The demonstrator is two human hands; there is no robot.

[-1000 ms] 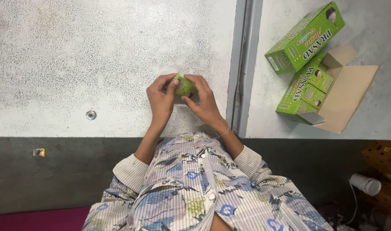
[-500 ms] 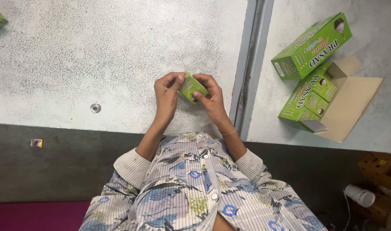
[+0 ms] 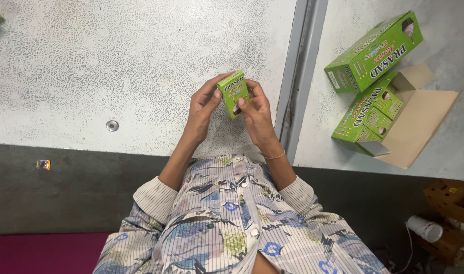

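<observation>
So the speckled grey desk takes up most of the view. Right of its metal seam lie two big green cartons, one opened on a brown cardboard flap, probably for easy reach. Just left of the seam, both hands, left and right, pinch a small green box upright between fingertips, front face up toward the camera.

- We see the small carton held between the left hand and right hand, above the bench.
- To our right, a long carton lies behind an open box with packets in it.
</observation>
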